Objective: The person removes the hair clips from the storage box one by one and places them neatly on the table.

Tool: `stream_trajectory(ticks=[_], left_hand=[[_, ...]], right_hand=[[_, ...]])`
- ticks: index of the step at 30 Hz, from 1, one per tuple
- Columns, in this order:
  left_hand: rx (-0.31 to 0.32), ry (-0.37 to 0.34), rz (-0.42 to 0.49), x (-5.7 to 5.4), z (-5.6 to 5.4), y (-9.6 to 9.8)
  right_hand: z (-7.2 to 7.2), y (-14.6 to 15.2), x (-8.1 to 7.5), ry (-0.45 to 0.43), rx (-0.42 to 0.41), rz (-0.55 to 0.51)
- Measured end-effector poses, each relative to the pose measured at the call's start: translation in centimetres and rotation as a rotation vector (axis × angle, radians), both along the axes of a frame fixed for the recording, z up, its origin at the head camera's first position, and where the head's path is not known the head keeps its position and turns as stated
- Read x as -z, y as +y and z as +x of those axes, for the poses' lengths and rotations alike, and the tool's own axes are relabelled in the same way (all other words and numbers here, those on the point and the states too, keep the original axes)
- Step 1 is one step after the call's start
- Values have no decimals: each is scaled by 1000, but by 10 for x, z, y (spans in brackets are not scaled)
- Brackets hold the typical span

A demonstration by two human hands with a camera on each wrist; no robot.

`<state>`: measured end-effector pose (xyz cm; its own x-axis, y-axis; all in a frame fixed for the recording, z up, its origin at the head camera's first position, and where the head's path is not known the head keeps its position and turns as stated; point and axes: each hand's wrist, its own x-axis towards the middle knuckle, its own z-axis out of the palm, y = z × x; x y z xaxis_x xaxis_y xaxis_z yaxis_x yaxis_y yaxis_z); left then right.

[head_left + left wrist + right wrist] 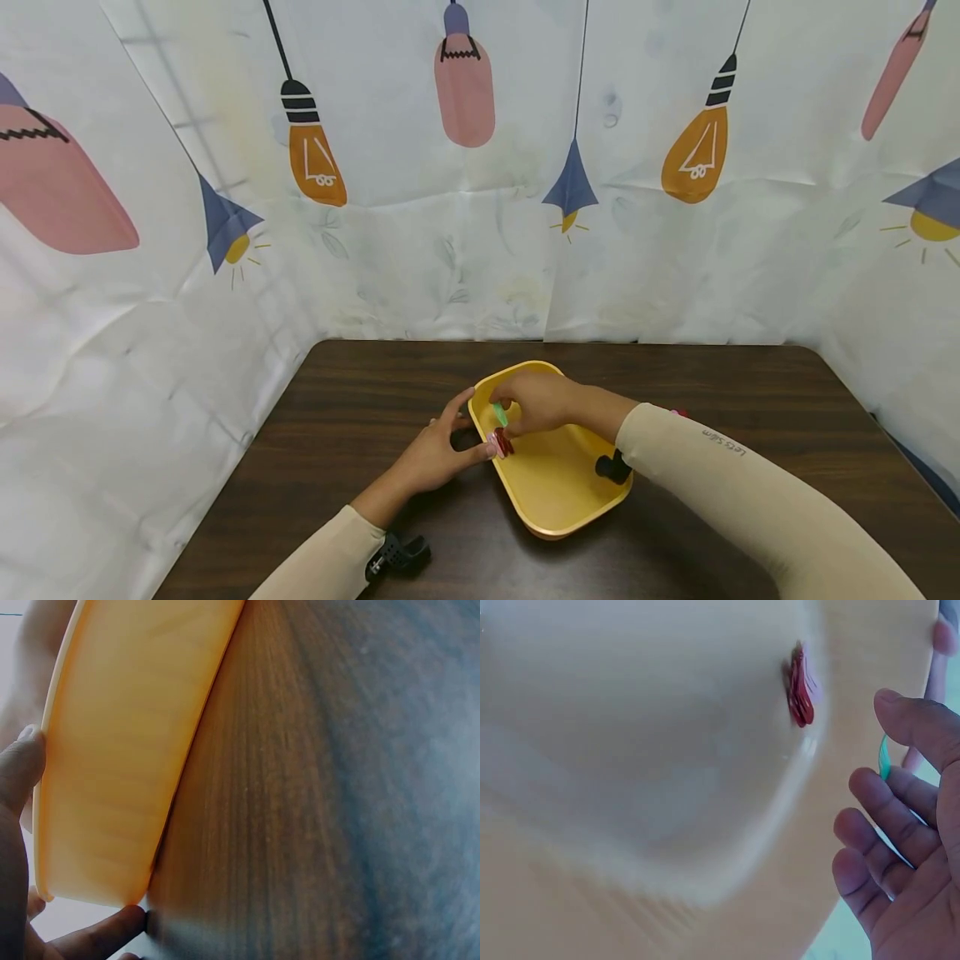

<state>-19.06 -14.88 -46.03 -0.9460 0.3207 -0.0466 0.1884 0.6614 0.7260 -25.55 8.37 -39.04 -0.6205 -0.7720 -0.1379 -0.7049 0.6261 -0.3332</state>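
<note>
A yellow tray [558, 492] with rounded corners lies on the dark table. My left hand [435, 454] grips its far-left corner; in the left wrist view the thumb [22, 761] presses the rim while a fingertip touches the tray's lower outer edge. Over the inside of the tray, my right hand [542, 402] pinches a small, thin light-green clip [500, 414] between thumb and fingers. Its other fingers are loosely bent in the right wrist view. Several red and pink clips [801, 688] lie bunched together inside, against the tray's wall.
Brown wood-grain table [345, 417] surrounds the tray. A small pinkish-red thing [679, 412] shows behind the right sleeve, mostly hidden. Dark wrist straps [397, 556] sit on both arms. A white printed curtain [420, 267] hangs behind and beside the table.
</note>
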Motion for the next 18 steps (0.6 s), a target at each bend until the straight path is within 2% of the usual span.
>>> stream_trajectory(ticks=[18], left_hand=[[-13,-3,-6,2,-1,0]], right_hand=[[-6,26,-18,-25,107,-18]])
